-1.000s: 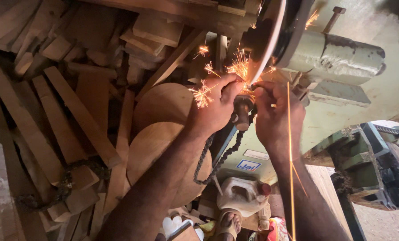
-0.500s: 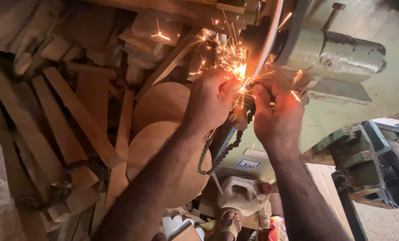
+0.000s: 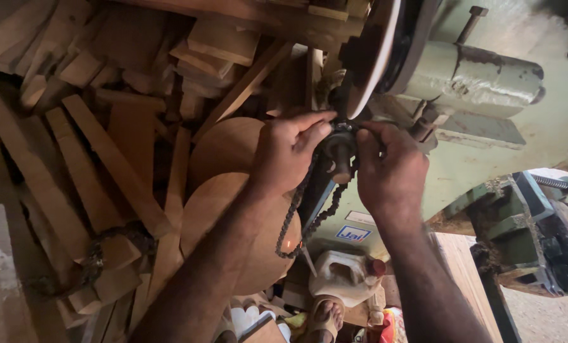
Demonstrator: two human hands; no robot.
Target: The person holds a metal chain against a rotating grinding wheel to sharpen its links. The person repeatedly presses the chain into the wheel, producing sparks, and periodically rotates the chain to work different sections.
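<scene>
A: Both hands were pinched on that dark metal chain tool (image 3: 338, 155): left hand (image 3: 288, 152), right hand (image 3: 390, 170), right under the grinding wheel (image 3: 371, 60).

B: Yeah, linked chain (image 3: 306, 219) dangled below. Round wooden discs (image 3: 233, 209) and rough planks (image 3: 74, 165) crowded behind.

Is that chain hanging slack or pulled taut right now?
Slack. The chain droops in a loose loop below both hands, left hand and right hand, by the grinding wheel.
</scene>
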